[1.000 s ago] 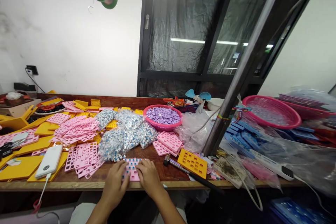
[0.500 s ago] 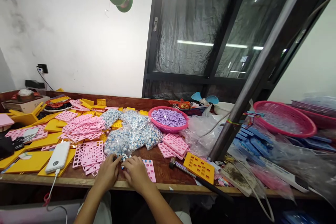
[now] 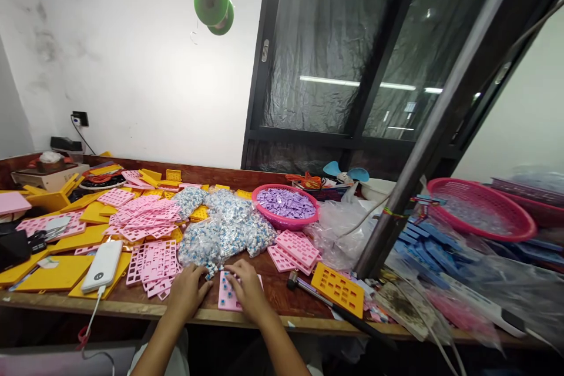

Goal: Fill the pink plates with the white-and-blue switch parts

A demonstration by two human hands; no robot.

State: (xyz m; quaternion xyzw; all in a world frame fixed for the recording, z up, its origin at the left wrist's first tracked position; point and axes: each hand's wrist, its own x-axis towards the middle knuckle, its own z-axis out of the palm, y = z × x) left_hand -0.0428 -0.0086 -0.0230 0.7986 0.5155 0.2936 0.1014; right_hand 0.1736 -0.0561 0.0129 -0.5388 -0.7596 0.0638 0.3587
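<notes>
where two hands (image 3: 220, 294) meet, one pink tray (image 3: 229, 296), two pink baskets (image 3: 285, 211)

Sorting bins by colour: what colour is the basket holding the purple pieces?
Pink basket, clearest in the head view.

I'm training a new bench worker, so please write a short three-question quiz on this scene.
1. True or false: the right hand rests on the small pink plastic grid plate.
2. Which is nearest the left hand? A) round pink basket of purple pieces B) clear bags of blue-white parts C) yellow slotted plastic plate
3. What lies between the grid plate and the yellow plate?

Key: 1 true; 2 B; 3 small black-handled hammer.
</notes>
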